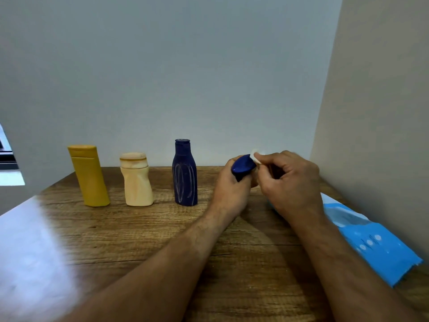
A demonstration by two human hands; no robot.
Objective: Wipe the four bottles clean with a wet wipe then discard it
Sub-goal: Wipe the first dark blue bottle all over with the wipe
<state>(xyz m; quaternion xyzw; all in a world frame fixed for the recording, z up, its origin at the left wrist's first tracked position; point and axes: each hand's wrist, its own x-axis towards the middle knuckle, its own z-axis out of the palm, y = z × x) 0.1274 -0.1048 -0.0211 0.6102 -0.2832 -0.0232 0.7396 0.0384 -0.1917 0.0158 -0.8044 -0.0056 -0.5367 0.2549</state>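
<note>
Left hand (pixel 228 185) grips the blue bottle (pixel 242 167) — right hand (pixel 290 180) pinches the wet wipe (pixel 256 156) against it.

No text reads clearly; the blue packet (pixel 380 249) bears white marks, perhaps letters, too blurred.

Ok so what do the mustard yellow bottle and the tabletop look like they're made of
The mustard yellow flip-cap bottle looks like matte moulded plastic: even opaque colour, soft edges, no glare. The brown wood-grain tabletop looks like wood or a wood-print laminate, semi-gloss: grain lines run across it and a pale window reflection lies at its left. Which of the two it is cannot be told.
</note>
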